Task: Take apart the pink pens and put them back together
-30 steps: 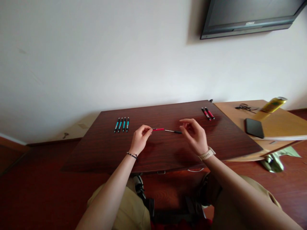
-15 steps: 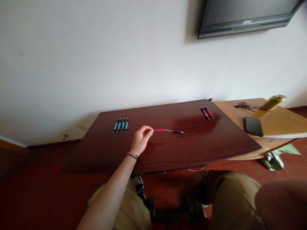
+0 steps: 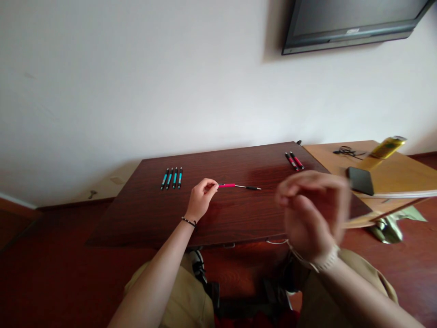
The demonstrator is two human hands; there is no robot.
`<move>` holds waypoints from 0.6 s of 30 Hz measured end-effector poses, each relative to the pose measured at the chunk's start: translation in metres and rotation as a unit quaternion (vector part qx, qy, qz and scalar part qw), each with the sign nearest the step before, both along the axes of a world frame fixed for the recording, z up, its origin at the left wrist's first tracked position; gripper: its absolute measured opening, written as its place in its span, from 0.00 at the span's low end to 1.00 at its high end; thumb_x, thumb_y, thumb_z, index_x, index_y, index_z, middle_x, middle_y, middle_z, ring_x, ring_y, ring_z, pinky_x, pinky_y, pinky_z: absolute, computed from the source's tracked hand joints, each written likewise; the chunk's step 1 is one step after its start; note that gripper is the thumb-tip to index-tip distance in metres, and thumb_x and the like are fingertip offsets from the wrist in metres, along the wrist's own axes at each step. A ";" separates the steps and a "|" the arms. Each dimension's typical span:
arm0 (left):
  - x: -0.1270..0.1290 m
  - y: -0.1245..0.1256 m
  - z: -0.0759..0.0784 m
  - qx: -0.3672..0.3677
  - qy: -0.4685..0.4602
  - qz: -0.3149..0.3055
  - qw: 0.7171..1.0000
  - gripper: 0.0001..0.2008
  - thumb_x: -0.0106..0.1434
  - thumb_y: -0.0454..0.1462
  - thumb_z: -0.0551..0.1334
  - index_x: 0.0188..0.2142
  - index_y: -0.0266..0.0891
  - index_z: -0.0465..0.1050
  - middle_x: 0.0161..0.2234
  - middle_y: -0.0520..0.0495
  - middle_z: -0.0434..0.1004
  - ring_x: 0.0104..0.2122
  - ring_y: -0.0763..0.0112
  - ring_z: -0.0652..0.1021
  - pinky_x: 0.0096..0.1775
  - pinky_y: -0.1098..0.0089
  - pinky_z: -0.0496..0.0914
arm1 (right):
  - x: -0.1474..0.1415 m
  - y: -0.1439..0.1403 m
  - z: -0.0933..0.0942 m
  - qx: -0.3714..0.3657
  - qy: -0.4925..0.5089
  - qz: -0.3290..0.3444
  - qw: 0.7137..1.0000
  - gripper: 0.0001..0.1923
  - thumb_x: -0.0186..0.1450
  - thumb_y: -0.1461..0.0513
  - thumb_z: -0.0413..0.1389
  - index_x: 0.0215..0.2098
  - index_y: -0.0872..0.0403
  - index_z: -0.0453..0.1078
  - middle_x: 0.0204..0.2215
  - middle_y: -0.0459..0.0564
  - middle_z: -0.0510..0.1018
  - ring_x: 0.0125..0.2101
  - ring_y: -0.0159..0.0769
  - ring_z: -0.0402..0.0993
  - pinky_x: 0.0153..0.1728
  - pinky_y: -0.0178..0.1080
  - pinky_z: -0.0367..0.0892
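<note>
left hand (image 3: 200, 198) – pinching red pen (image 3: 239, 186), dark table (image 3: 146, 218)

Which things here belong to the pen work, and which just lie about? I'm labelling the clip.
In hand:
- left hand pinching the red pen
- right hand, blurred, raised
- four blue pens
- two red pens

Lying about:
- phone
- yellow can
- cable
- screen
</note>
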State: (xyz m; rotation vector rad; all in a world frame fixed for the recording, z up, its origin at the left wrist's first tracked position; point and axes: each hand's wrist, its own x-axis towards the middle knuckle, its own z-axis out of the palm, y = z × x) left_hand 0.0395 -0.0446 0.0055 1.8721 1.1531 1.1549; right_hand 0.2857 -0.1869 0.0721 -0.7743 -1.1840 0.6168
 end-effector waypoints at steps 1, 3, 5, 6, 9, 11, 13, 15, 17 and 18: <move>0.000 0.000 0.001 0.000 0.003 0.001 1.000 0.11 0.69 0.45 0.64 0.40 0.41 0.77 0.38 0.46 0.82 0.37 0.65 0.82 0.43 0.66 0.74 | -0.007 0.015 -0.010 -0.051 0.037 0.016 0.998 0.13 0.70 0.55 0.61 0.53 0.40 0.72 0.49 0.50 0.79 0.50 0.43 0.77 0.51 0.49 0.76; 0.000 -0.001 0.001 0.001 0.004 -0.004 1.000 0.11 0.69 0.45 0.64 0.40 0.41 0.77 0.38 0.46 0.82 0.37 0.65 0.82 0.42 0.67 0.74 | -0.016 0.045 -0.035 -0.201 0.114 0.093 0.968 0.15 0.66 0.57 0.63 0.51 0.44 0.73 0.54 0.52 0.79 0.56 0.46 0.75 0.57 0.51 0.73; 0.000 -0.001 0.002 0.004 0.004 -0.013 1.000 0.11 0.70 0.46 0.63 0.41 0.41 0.77 0.39 0.46 0.82 0.37 0.65 0.82 0.43 0.67 0.74 | -0.017 0.070 -0.058 -0.332 0.201 0.186 0.903 0.11 0.66 0.55 0.60 0.46 0.48 0.75 0.53 0.55 0.80 0.58 0.49 0.75 0.60 0.54 0.72; 0.000 -0.001 0.002 0.006 0.007 -0.015 1.000 0.11 0.70 0.46 0.63 0.41 0.41 0.77 0.40 0.46 0.82 0.38 0.65 0.82 0.43 0.67 0.74 | -0.016 0.078 -0.067 -0.352 0.244 0.219 0.877 0.11 0.67 0.56 0.59 0.46 0.50 0.75 0.54 0.56 0.80 0.60 0.48 0.74 0.62 0.52 0.70; -0.001 -0.001 0.003 0.014 0.024 -0.015 1.000 0.11 0.70 0.45 0.63 0.42 0.41 0.78 0.41 0.46 0.83 0.38 0.65 0.81 0.42 0.68 0.74 | -0.011 0.089 -0.080 -0.355 0.340 0.273 0.827 0.11 0.68 0.60 0.56 0.47 0.54 0.74 0.56 0.59 0.79 0.61 0.44 0.74 0.64 0.45 0.69; 0.000 -0.001 0.004 0.018 0.029 -0.014 0.999 0.11 0.70 0.45 0.63 0.43 0.40 0.78 0.42 0.46 0.83 0.38 0.65 0.81 0.42 0.68 0.74 | -0.009 0.090 -0.081 -0.357 0.376 0.297 0.802 0.12 0.69 0.62 0.56 0.48 0.58 0.74 0.56 0.61 0.79 0.60 0.44 0.75 0.63 0.43 0.70; 0.000 -0.001 0.005 0.023 0.034 -0.013 0.999 0.11 0.70 0.45 0.63 0.43 0.40 0.78 0.41 0.46 0.83 0.38 0.65 0.81 0.42 0.68 0.74 | -0.009 0.089 -0.080 -0.364 0.399 0.317 0.780 0.13 0.69 0.63 0.56 0.50 0.60 0.74 0.55 0.64 0.80 0.59 0.46 0.76 0.62 0.43 0.71; 0.001 -0.002 0.007 0.031 0.041 -0.011 0.999 0.11 0.70 0.45 0.63 0.43 0.40 0.78 0.41 0.46 0.83 0.38 0.66 0.81 0.41 0.68 0.74 | -0.011 0.090 -0.080 -0.367 0.410 0.332 0.766 0.15 0.69 0.63 0.56 0.52 0.60 0.73 0.54 0.64 0.80 0.59 0.46 0.76 0.62 0.45 0.72; 0.002 -0.004 0.009 0.040 0.049 -0.008 0.998 0.11 0.71 0.44 0.62 0.42 0.40 0.79 0.41 0.46 0.83 0.38 0.66 0.81 0.40 0.69 0.73 | -0.012 0.090 -0.081 -0.369 0.416 0.337 0.760 0.16 0.69 0.63 0.56 0.54 0.59 0.73 0.54 0.63 0.80 0.59 0.46 0.76 0.61 0.46 0.73; 0.002 -0.004 0.010 0.043 0.053 -0.005 0.998 0.11 0.71 0.44 0.62 0.42 0.40 0.79 0.42 0.46 0.84 0.38 0.66 0.81 0.39 0.70 0.73 | -0.013 0.091 -0.081 -0.371 0.417 0.336 0.759 0.16 0.70 0.64 0.55 0.54 0.60 0.73 0.53 0.63 0.81 0.59 0.46 0.76 0.61 0.45 0.73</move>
